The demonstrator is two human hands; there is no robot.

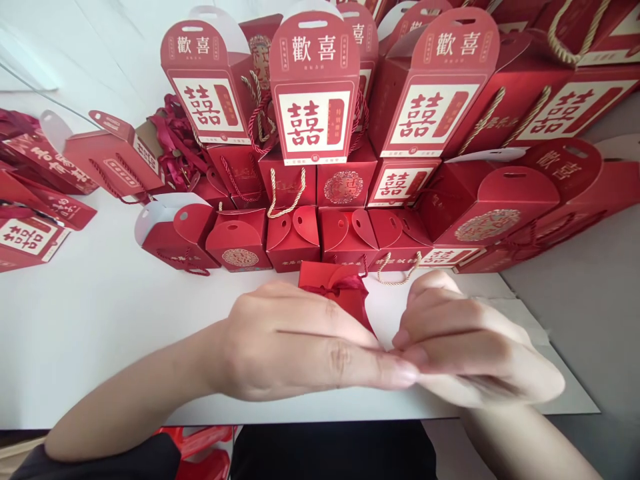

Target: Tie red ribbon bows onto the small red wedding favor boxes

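Observation:
A small red gift box [320, 273] with a dark red ribbon [345, 285] on its top stands on the white table, its near side covered by my left hand [310, 343]. That hand reaches to the right with its fingers pressed together. Its fingertips touch those of my right hand [465, 343], which is curled closed to the right of the box. Whatever lies between the fingertips of either hand is hidden.
Behind the hands runs a row of red boxes [293, 240] with cord handles, and taller boxes [315, 100] are stacked behind. A pile of dark red ribbons [175, 137] lies at back left. More boxes [33, 230] stand far left. A grey wall [595, 280] bounds the right.

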